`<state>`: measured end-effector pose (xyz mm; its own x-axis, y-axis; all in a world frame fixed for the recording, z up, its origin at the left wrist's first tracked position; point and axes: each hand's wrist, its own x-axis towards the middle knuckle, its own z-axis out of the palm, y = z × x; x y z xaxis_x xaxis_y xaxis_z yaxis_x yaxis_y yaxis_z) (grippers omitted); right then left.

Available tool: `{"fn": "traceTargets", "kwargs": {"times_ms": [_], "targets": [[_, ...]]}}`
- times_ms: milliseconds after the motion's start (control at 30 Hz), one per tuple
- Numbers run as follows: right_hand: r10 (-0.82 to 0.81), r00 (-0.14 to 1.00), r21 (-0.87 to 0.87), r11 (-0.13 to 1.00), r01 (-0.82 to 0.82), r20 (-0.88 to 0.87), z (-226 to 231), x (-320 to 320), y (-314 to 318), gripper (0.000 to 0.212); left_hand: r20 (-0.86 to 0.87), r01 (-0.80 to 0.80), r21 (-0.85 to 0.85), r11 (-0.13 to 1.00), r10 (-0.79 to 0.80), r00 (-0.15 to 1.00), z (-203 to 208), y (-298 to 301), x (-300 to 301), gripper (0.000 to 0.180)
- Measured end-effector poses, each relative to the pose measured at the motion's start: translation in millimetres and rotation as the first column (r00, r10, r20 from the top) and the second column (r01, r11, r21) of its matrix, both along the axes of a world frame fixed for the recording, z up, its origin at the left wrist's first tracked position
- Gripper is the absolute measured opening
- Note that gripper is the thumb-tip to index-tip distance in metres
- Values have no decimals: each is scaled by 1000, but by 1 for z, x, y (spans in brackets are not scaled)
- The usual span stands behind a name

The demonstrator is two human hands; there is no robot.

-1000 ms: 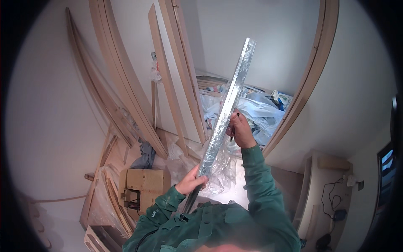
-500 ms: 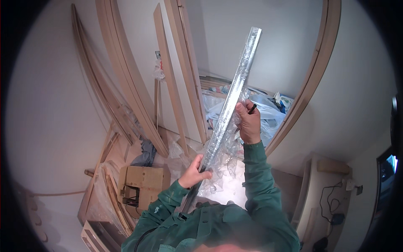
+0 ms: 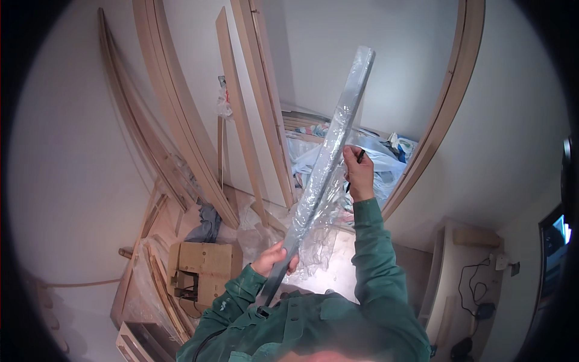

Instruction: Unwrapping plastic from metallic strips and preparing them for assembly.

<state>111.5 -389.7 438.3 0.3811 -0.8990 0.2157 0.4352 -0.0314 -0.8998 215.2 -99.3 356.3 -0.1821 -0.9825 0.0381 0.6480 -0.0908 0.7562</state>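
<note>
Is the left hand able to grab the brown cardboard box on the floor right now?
Probably not: the left hand is gripping the long plastic-wrapped strip, and the cardboard box sits lower down.

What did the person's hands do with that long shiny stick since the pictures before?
The right hand, holding a dark pen-like tool, slid further up the long plastic-wrapped strip. The strip's top end tipped a little to the right. The left hand kept its grip near the strip's lower end. The wooden boards leaning on the wall and the cardboard box stayed put.
</note>
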Motion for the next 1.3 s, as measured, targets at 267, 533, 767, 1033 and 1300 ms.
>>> {"fn": "traceTargets", "kwargs": {"times_ms": [267, 533, 767, 1033, 1300], "targets": [[499, 842, 163, 866, -473, -206, -50, -27, 60, 70, 250, -307, 111, 945, 272, 929, 0, -6, 17, 35], [257, 864, -58, 949, -311, -433, -57, -43, 62, 20, 421, -528, 69, 846, 456, 785, -16, -15, 27, 41], [-134, 861, -321, 946, -36, -490, -86, -57, -25, 14, -137, 105, 80, 991, -94, 986, -6, -14, 5, 58], [270, 955, 56, 963, -265, -125, -20, -51, 14, 75, 255, -11, 22, 1000, 5, 967, 7, -6, 0, 65], [483, 870, 139, 859, -493, 101, -24, -28, 37, 27, 284, -296, 151, 943, 246, 927, 7, -12, -8, 49]]}}
